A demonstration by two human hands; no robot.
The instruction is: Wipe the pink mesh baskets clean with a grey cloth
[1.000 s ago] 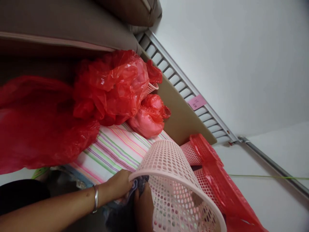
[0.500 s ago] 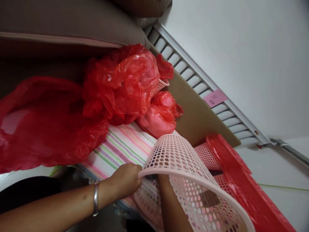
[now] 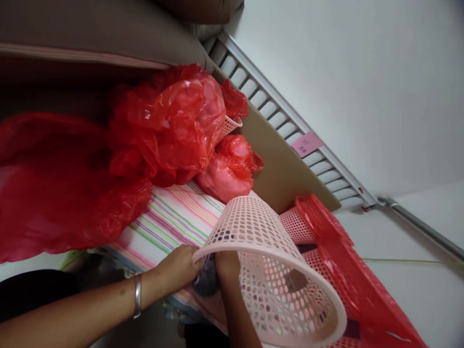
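Observation:
A pale pink perforated plastic basket [image 3: 250, 220] lies tilted on its side, its wide mouth facing me. My left hand [image 3: 179, 265], with a silver bangle on the wrist, is closed on the left part of its rim. My right hand [image 3: 227, 267] reaches into the mouth, its fingertips hidden under the rim. It is closed on a dark grey-blue bundle [image 3: 206, 280] that looks like cloth; the exact kind cannot be made out. Beneath the basket is a striped cloth [image 3: 174, 215] in white, pink and green.
Large red plastic bags [image 3: 174, 125] are heaped at the left and back, with a smaller knotted red bag [image 3: 228, 169] behind the basket. More pink baskets [image 3: 295, 224] with red plastic [image 3: 348, 270] lie at right. A tan board [image 3: 279, 169] and metal railing [image 3: 268, 96] run along the wall.
My right hand has shifted left toward the rim, and the dark bundle beside it shows more. The basket has moved slightly left and its mouth shows more fully. The whole view has shifted a little.

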